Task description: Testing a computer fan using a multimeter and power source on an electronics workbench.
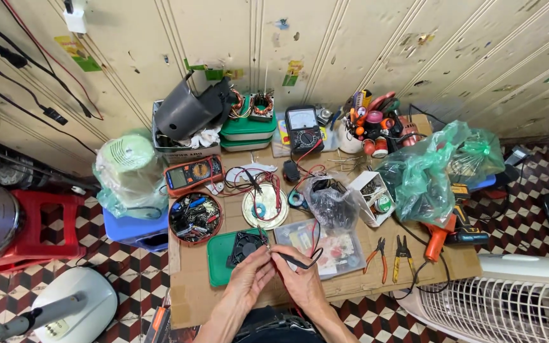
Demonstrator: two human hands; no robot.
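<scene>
Head view. Landmark: green tray (218, 254), near the front-left of the cardboard-covered table (192, 298).

Left hand (249, 276) sits just right of the tray's front corner, fingers curled inward with the tips pinched close at a thin wire or pin; what exactly is pinched is too small to tell. Right hand (301, 279) lies further right of the tray, closed around a black probe (290, 258) whose tip points back toward the tray. The two hands nearly meet just above the table's front edge.

Small black fan (246, 246) rests on the tray's right half, overlapping its right rim, just beyond the left fingertips. Red and black leads (316, 236) run from the probe away from the tray toward the far side of the table.

Round disc (265, 206) lies just behind the tray. Round tin of small parts (195, 218) sits behind the tray's left corner, near the table's left edge. Orange multimeter (193, 174) is further behind the tray. Clear plastic packet (325, 244) lies right of the tray, touching the right hand's area. Orange pliers (379, 257) lie well right of the tray.

Open room: bare cardboard in front of the tray, left of the left hand, and along the front edge right of the right hand.
</scene>
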